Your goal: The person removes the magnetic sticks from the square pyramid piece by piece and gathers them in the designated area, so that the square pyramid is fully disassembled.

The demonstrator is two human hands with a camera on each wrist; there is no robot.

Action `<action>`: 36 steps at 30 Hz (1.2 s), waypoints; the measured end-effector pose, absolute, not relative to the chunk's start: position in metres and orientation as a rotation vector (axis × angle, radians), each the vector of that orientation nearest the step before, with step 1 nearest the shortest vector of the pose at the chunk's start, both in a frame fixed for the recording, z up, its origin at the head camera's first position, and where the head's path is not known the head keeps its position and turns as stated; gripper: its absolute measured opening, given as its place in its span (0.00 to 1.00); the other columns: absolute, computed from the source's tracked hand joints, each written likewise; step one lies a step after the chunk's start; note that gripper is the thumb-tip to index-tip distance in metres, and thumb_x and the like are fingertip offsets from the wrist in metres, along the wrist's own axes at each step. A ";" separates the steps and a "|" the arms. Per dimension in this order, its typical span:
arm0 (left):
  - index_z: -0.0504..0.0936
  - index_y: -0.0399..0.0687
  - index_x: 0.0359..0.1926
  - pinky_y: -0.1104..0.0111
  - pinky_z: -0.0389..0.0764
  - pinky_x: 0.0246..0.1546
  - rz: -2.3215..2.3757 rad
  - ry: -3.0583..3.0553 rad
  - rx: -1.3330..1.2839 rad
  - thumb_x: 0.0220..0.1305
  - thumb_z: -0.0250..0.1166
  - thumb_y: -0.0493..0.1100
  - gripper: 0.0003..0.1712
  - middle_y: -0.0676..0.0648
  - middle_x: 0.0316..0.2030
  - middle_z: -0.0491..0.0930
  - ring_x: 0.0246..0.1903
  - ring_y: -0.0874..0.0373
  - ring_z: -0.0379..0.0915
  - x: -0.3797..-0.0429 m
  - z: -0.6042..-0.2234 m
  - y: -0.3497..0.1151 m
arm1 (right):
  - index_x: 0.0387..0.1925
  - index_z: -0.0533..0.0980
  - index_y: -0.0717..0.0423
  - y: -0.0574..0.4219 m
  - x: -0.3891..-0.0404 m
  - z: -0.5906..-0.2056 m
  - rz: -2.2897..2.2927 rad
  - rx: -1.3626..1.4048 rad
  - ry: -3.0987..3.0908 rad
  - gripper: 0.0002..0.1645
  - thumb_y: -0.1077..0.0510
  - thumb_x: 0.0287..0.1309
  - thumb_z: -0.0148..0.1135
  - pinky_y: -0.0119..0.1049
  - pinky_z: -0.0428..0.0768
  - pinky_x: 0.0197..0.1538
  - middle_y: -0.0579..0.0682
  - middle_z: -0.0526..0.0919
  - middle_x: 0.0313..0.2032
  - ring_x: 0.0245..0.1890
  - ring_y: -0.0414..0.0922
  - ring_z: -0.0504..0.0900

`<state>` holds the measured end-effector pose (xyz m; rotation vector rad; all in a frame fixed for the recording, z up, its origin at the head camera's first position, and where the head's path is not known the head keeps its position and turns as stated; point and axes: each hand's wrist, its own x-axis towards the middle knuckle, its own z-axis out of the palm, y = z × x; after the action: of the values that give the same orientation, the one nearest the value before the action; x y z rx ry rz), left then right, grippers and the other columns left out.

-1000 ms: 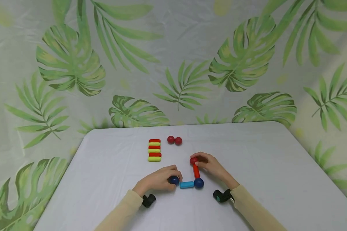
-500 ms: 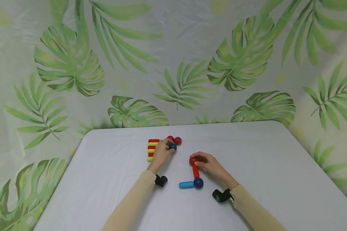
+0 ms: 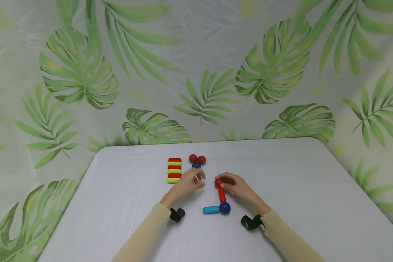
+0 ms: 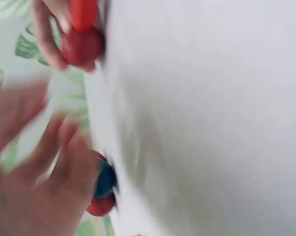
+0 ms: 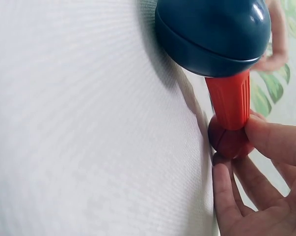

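Observation:
My right hand (image 3: 238, 187) pinches a red ball (image 3: 218, 182) between thumb and fingers. From that ball a red stick (image 3: 222, 194) runs toward me to a blue ball (image 3: 225, 207), and a light blue stick (image 3: 211, 210) reaches left from there. In the right wrist view the red stick (image 5: 231, 98) meets both balls. Blurred by motion, my left hand (image 3: 189, 184) hovers mid-table with loosely bent fingers and holds nothing. Just beyond it another blue ball (image 3: 196, 165) sits against two loose red balls (image 3: 201, 159), partly covered by the fingers in the left wrist view.
A column of red and yellow sticks (image 3: 174, 167) lies left of the loose balls, close to my left hand. The white-covered table (image 3: 281, 163) ends at a leaf-printed cloth (image 3: 196, 91) hanging behind. A small black camera sits on each wrist.
My left hand carried the blue ball from beside the light blue stick to the red balls, let go, and drew back toward me. My right hand keeps its place on the red ball.

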<state>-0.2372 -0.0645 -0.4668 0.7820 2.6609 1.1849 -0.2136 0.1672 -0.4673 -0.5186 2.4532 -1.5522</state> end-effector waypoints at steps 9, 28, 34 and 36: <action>0.79 0.57 0.50 0.75 0.71 0.48 0.677 2.514 1.209 0.58 0.65 0.31 0.21 0.57 0.42 0.76 0.42 0.64 0.69 -0.193 -0.471 -0.054 | 0.55 0.74 0.62 0.168 -0.219 -0.478 -1.553 -0.519 2.459 0.17 0.66 0.65 0.56 0.51 0.74 0.53 0.60 0.77 0.51 0.48 0.54 0.75; 0.79 0.44 0.34 0.63 0.77 0.42 0.959 2.948 0.559 0.53 0.66 0.24 0.12 0.51 0.34 0.72 0.35 0.56 0.70 -0.220 -0.463 -0.133 | 0.53 0.77 0.55 0.172 -0.225 -0.486 -1.554 -0.484 2.453 0.17 0.63 0.63 0.58 0.46 0.74 0.53 0.53 0.79 0.50 0.48 0.50 0.75; 0.79 0.44 0.33 0.60 0.77 0.38 0.787 3.072 0.493 0.50 0.68 0.24 0.13 0.48 0.34 0.69 0.36 0.52 0.67 -0.223 -0.465 -0.138 | 0.53 0.77 0.54 0.171 -0.224 -0.486 -1.551 -0.470 2.451 0.17 0.64 0.63 0.58 0.43 0.75 0.53 0.53 0.78 0.50 0.48 0.50 0.75; 0.79 0.44 0.33 0.60 0.77 0.37 0.745 3.103 0.491 0.49 0.68 0.24 0.14 0.47 0.34 0.69 0.36 0.50 0.66 -0.223 -0.465 -0.137 | 0.53 0.77 0.55 0.171 -0.223 -0.486 -1.552 -0.467 2.464 0.17 0.64 0.63 0.58 0.43 0.75 0.52 0.53 0.78 0.50 0.47 0.50 0.75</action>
<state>-0.2226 -0.1368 -0.4646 0.4908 3.1031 0.7448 -0.2232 0.1705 -0.4856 -0.4666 2.4636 -1.5524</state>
